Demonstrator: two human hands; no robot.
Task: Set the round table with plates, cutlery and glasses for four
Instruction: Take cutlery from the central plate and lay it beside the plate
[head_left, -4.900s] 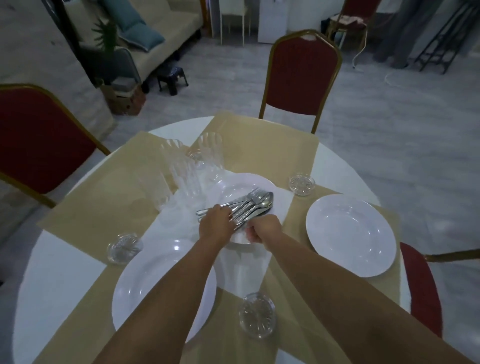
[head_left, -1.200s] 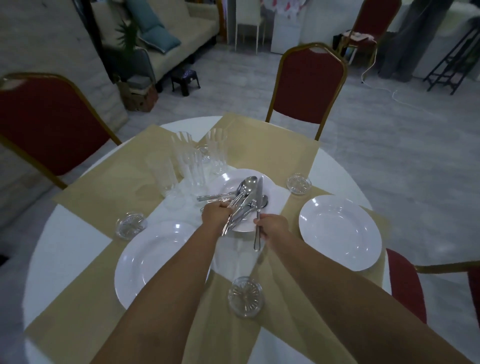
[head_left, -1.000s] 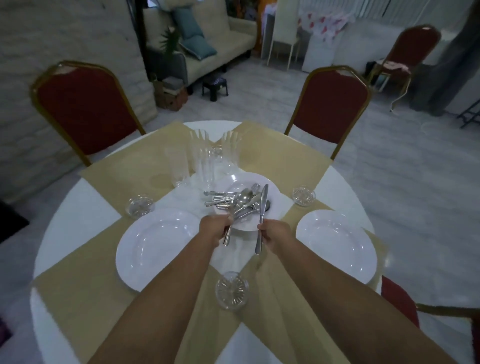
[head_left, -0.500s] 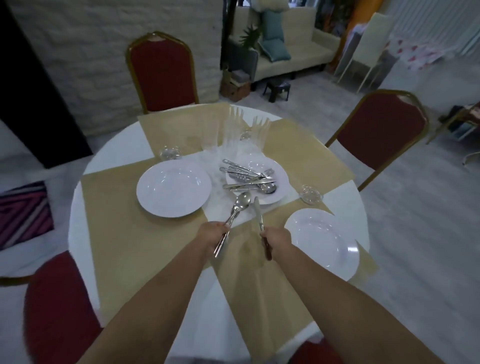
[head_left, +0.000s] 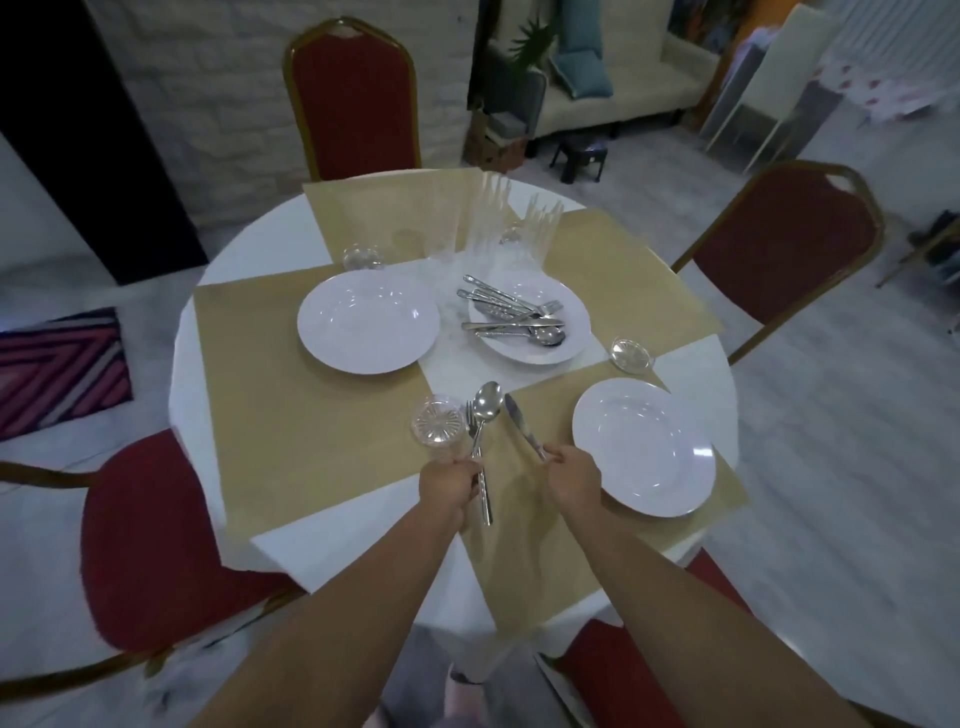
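Head view showed my left hand (head_left: 451, 486) closed on a spoon (head_left: 488, 410) and fork (head_left: 471, 423), and my right hand (head_left: 573, 480) closed on a knife (head_left: 522, 423), all held over the near placemat (head_left: 332, 441). By my reckoning the job was roughly a third done. Two plates (head_left: 644, 447) were laid, one at the right and one at the left; the rest sat stacked mid-tabletop (head_left: 244, 249) under the spare cutlery (head_left: 511, 317). Small glass dishes (head_left: 437, 426) were dotted around. Beyond the stack, the tall glasses (head_left: 511, 228) were bunched together, not yet handed out, and no place had cutlery.
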